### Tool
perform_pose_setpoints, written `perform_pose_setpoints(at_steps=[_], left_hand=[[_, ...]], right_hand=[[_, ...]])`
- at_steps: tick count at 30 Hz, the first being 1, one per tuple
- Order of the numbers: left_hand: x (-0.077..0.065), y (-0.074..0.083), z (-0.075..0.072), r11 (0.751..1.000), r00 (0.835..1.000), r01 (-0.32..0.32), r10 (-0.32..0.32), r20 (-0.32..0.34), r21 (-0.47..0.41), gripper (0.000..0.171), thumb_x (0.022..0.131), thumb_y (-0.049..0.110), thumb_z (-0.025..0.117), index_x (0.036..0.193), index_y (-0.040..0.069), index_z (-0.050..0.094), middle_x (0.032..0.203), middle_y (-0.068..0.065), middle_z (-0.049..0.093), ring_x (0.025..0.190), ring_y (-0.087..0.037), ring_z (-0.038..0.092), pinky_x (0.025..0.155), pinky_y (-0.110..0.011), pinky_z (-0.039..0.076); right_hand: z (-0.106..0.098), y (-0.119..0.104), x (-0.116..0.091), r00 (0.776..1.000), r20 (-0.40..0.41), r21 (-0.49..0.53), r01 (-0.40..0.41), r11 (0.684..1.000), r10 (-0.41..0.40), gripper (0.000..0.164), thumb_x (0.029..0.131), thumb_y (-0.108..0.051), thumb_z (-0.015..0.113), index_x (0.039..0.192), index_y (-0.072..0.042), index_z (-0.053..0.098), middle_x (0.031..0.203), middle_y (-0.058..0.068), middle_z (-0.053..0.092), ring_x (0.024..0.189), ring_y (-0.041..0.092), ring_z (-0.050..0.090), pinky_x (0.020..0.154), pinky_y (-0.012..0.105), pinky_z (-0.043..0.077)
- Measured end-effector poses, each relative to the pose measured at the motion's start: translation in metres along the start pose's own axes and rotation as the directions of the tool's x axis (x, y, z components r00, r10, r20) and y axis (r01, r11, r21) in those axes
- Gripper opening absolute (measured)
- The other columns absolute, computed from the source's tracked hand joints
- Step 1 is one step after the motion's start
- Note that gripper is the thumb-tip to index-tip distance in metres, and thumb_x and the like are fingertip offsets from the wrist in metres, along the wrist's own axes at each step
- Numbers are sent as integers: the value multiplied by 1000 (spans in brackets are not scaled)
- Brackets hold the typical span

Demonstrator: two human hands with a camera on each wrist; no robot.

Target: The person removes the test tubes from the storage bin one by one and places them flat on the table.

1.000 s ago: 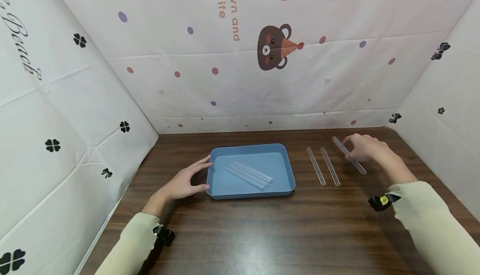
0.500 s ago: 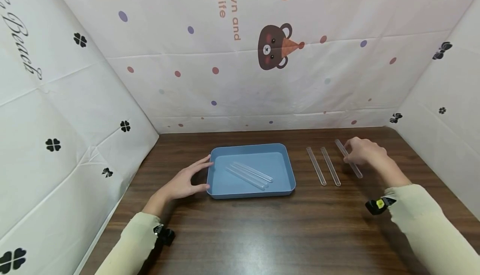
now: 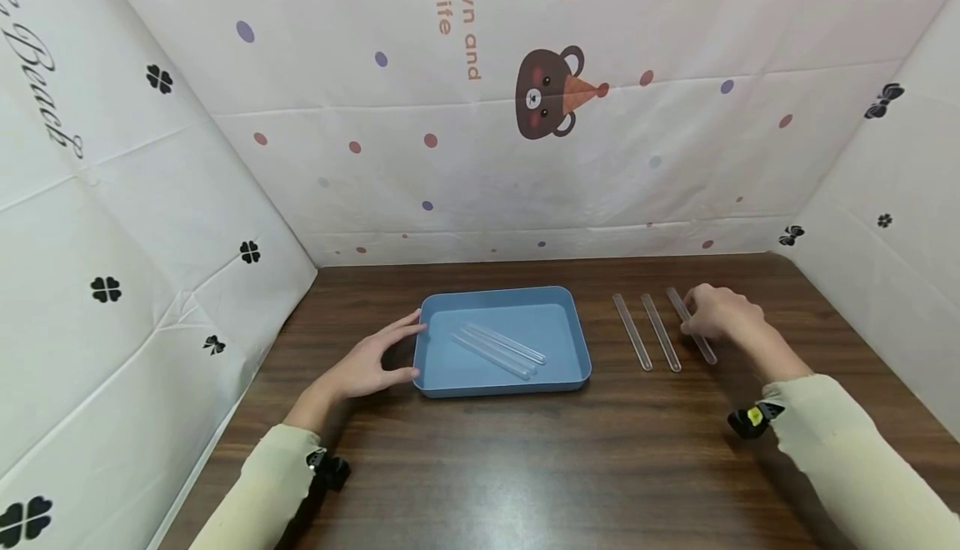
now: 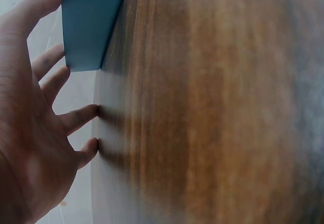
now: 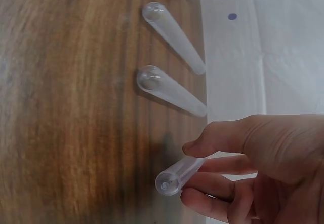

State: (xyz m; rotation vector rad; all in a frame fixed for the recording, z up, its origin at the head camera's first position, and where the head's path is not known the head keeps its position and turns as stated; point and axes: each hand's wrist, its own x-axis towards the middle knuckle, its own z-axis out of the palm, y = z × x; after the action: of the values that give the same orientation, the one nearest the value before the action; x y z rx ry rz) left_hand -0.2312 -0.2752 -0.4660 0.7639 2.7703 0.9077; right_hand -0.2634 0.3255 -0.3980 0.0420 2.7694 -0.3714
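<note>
My right hand (image 3: 722,313) pinches a clear test tube (image 3: 704,351) between thumb and fingers at the right of the table. In the right wrist view the tube's rounded end (image 5: 168,182) points toward the camera, low over the wood. Two more test tubes, one nearer the tray (image 3: 632,333) and its neighbour (image 3: 662,335), lie side by side to the left of that hand. A blue tray (image 3: 558,325) holds a small group of clear tubes (image 3: 498,352). With spread fingers, my left hand (image 3: 367,365) touches the tray's left side; the left wrist view shows fingertips against its wall (image 4: 88,31).
The dark wooden table (image 3: 510,467) runs back to a white printed cloth (image 3: 360,183). More white cloth closes in the left side (image 3: 150,308) and the right side (image 3: 892,283).
My right hand has moved slightly left and toward me with the test tube, which now lies nearer the two other loose tubes. The left hand and tray have stayed put.
</note>
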Motion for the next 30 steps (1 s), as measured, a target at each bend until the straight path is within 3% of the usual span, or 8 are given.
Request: perform_pose_setpoints(at_steps=[8, 26, 30], left_hand=[[-1, 1, -2, 1000, 1000, -15, 15, -5, -3, 76, 104, 38, 79, 171, 18, 50, 190, -7, 28, 173, -46, 34, 130, -80, 35], [-1, 0, -1, 1000, 1000, -1, 1, 3, -4, 77, 105, 42, 78, 172, 18, 49, 190, -6, 27, 173, -45, 33, 131, -80, 34], [-1, 0, -1, 1000, 1000, -28, 28, -5, -12, 77, 105, 44, 78, 172, 18, 49, 190, -7, 29, 172, -47, 35, 129, -82, 34]], right_hand=[[5, -1, 4, 1000, 0, -21, -1, 1000, 1, 57, 99, -23, 78, 142, 10, 62, 135, 40, 68, 120, 67, 65, 94, 78, 52], [5, 0, 5, 1000, 25, -21, -2, 1000, 2, 58, 100, -22, 78, 145, 10, 60, 129, 37, 71, 100, 48, 71, 87, 69, 55], [4, -1, 4, 1000, 25, -29, 0, 1000, 1, 58, 101, -22, 77, 146, 11, 60, 129, 37, 71, 98, 46, 70, 86, 67, 56]])
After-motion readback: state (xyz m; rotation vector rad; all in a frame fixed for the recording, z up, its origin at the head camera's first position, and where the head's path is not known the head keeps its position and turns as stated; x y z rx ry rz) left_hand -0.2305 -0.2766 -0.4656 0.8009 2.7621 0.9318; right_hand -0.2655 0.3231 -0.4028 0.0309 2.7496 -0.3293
